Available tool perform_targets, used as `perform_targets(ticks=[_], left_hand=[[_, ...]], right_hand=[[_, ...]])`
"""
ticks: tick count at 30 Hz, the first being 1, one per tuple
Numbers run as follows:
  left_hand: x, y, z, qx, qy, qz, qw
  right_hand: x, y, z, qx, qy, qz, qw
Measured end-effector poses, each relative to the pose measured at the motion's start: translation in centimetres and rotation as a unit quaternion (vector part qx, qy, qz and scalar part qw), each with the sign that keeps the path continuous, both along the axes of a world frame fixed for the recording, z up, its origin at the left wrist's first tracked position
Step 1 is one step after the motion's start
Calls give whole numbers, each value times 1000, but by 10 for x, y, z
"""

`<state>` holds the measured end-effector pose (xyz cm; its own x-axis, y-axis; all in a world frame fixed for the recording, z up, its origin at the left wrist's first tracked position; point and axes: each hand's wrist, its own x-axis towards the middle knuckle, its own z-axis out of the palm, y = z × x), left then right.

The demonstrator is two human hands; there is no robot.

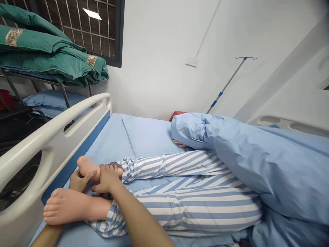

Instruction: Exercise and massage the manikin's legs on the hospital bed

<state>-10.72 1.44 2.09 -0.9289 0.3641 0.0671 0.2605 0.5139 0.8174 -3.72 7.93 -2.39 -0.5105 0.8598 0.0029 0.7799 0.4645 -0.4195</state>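
A manikin in blue-and-white striped trousers (pixel 195 209) lies on the bed, its smooth, pinkish feet towards the left. My left hand (pixel 78 180) grips the far foot (pixel 88 168) near the heel, thumb on top and fingers partly hidden beneath. Over that leg's ankle, close to the trouser cuff (pixel 127 168), my right hand (pixel 109 178) is wrapped with its fingers on the far side. The near foot (pixel 68 207) rests across my left forearm's line and hides part of it. Part of the manikin's hand (pixel 180 143) shows under the quilt's edge.
A light blue quilt (pixel 257 154) covers the upper body at right. The bed's cream footboard (pixel 55 128) stands close at left. Behind it, green folded bedding (pixel 51 51) lies on a metal frame. An IV pole (pixel 228 82) leans by the wall, near a red object (pixel 176 115).
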Motion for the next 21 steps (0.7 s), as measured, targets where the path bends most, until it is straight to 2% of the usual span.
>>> perform_targets(ticks=[2, 3, 9, 12, 15, 18, 20, 21], left_hand=[[7, -6, 3, -57, 40, 98, 993], [8, -6, 3, -84, 60, 117, 988], [3, -5, -13, -145, 174, 113, 967], [5, -9, -19, -134, 212, 116, 961], [10, -10, -17, -97, 232, 100, 963], [4, -12, -10, -18, 168, 87, 982], [-9, -21, -9, 46, 53, 36, 997], [-18, -29, -10, 75, -18, -13, 997]], right_hand=[[0, -1, 1, 2, 2, 3, 1000], [0, -2, 2, 3, 3, 3, 1000], [0, -1, 1, 12, 9, 1, 1000], [1, -3, 4, 1, 14, 2, 1000], [6, -16, 13, 25, 63, -7, 998], [14, -41, 23, 81, 147, -5, 986], [16, -59, 27, 95, 168, 27, 981], [17, -67, 28, 88, 161, 44, 982]])
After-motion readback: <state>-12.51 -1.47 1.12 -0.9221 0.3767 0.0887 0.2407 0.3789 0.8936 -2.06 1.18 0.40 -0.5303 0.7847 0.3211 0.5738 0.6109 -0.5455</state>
